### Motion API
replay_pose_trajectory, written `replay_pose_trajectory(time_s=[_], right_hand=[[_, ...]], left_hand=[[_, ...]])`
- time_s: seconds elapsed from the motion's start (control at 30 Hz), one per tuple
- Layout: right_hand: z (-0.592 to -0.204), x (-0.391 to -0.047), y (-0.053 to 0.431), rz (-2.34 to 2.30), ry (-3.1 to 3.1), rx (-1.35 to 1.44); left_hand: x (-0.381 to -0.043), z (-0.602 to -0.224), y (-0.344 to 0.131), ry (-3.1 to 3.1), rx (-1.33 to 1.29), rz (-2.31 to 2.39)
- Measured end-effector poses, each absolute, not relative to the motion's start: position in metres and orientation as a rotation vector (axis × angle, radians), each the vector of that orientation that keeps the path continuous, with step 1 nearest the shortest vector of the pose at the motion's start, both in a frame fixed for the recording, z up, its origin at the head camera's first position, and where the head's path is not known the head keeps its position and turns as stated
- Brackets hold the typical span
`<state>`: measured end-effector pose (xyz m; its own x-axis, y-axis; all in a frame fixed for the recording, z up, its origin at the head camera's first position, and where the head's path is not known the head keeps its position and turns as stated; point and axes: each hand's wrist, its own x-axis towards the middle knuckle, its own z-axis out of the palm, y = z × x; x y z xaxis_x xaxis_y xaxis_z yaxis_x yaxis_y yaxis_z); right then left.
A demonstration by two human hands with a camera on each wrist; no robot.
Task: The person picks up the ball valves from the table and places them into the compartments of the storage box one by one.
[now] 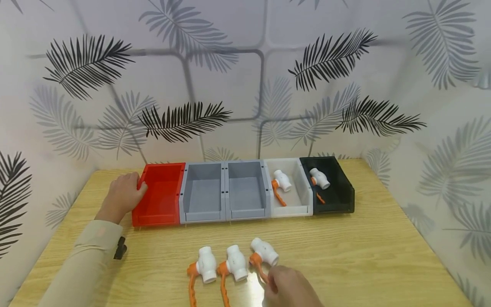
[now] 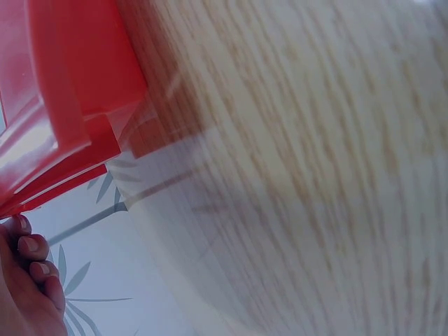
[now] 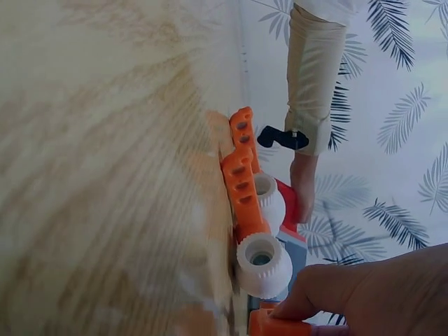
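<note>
My left hand [image 1: 122, 196] grips the left wall of the red bin [image 1: 159, 219], its thumb over the rim. In the left wrist view, curled fingers [image 2: 31, 246] show under the bin's edge. At the front of the table my right hand [image 1: 292, 289] pinches the orange handle of a white ball valve [image 1: 265, 251]; in the right wrist view, thumb and finger close on that orange handle [image 3: 280, 326]. To its left lie two more white ball valves, a middle one [image 1: 237, 263] and a left one [image 1: 207, 265], orange handles toward me.
Right of the red bin, joined in a row, stand two grey bins [image 1: 205, 216] [image 1: 247, 214], a white bin [image 1: 291, 210] and a black bin [image 1: 347, 200]. The white and black bins each hold a ball valve [image 1: 282, 181] [image 1: 320, 178]. A leaf-patterned wall [image 1: 238, 85] rises behind the wooden table [image 1: 376, 256].
</note>
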<state>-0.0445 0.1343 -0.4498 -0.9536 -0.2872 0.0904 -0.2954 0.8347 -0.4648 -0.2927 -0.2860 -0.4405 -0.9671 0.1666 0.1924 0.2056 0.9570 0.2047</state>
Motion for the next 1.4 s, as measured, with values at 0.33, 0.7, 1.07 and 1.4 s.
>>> replay_pose_trajectory(time_s=[0.33, 0.7, 1.07, 1.4], right_hand=[[-0.446, -0.048, 0.140, 0.640, -2.864, 0.565], [-0.420, -0.057, 0.140, 0.617, -2.794, 0.500], [-0.386, -0.098, 0.141, 0.694, -2.716, 0.398], [-0.379, -0.141, 0.125, 0.723, -2.664, 0.425]], left_hand=[[-0.292, -0.439, -0.285, -2.923, -0.291, -0.334], [-0.293, -0.440, -0.286, -2.943, -0.278, -0.336], [-0.293, -0.439, -0.285, -2.949, -0.260, -0.345], [-0.292, -0.438, -0.286, -2.921, -0.307, -0.356]])
